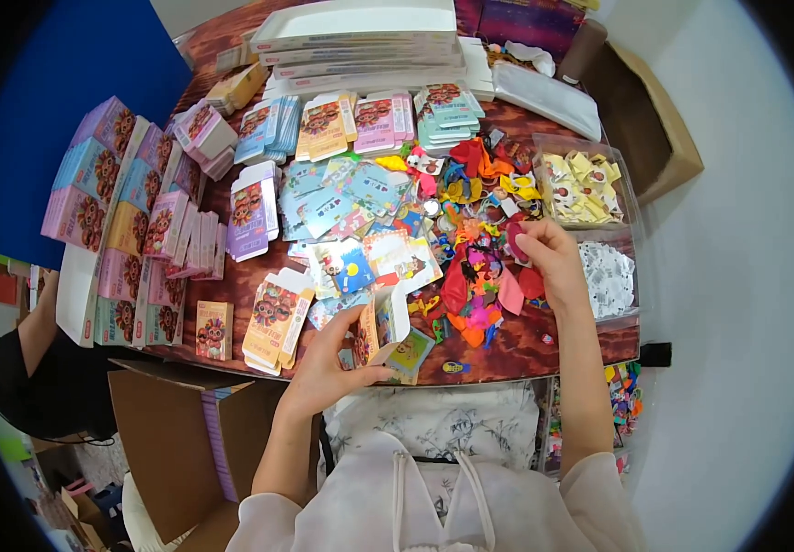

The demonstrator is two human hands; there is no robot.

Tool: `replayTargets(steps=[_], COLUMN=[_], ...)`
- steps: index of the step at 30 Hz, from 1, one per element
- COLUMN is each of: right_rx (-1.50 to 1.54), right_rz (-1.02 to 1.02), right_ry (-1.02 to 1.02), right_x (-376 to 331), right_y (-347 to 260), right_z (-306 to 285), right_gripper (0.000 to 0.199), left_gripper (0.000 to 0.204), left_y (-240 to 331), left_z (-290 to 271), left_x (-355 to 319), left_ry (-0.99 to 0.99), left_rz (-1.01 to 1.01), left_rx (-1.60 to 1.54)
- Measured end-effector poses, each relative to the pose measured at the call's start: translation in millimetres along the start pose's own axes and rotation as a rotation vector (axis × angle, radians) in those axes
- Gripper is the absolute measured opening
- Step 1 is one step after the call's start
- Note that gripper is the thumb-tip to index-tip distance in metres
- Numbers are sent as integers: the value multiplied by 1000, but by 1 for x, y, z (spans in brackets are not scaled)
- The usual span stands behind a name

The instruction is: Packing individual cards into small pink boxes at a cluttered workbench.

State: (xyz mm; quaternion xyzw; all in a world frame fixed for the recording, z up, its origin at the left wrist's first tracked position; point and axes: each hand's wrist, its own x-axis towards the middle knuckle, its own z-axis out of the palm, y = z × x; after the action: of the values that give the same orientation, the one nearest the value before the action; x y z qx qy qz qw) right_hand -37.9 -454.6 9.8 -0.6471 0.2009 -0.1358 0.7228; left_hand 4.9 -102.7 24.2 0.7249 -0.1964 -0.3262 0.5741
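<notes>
My left hand (330, 370) is closed around a small orange cardboard box (380, 329) near the table's front edge. The box stands with its white top flap raised. Over the right side of a heap of colourful small toys and balloons (480, 276), my right hand (555, 262) pinches a dark magenta balloon (515, 241) between thumb and fingers. Printed cards (346, 198) lie spread left of the heap, some just beyond the held box. A green-yellow card (411, 351) lies beside my left thumb.
Flattened orange boxes (272, 315) and a purple stack (251, 212) lie at left. Filled boxes fill white trays (107, 304). Stacked white trays (351, 32) stand at the back. Clear bins at right hold yellow packets (583, 189) and silvery packets (607, 281). An open carton (162, 451) stands below.
</notes>
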Motion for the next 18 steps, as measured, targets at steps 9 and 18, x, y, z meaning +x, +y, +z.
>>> replayTargets(steps=[9, 18], right_rx=[-545, -963], right_rz=[-197, -300], right_ry=[10, 8], right_x=[43, 53], right_y=[13, 11], right_z=[28, 57], right_gripper=[11, 19], left_gripper=[85, 84], left_y=[11, 9], left_z=[6, 9], left_x=[19, 14], left_ry=[9, 61], left_rz=[43, 113], left_rx=[18, 48])
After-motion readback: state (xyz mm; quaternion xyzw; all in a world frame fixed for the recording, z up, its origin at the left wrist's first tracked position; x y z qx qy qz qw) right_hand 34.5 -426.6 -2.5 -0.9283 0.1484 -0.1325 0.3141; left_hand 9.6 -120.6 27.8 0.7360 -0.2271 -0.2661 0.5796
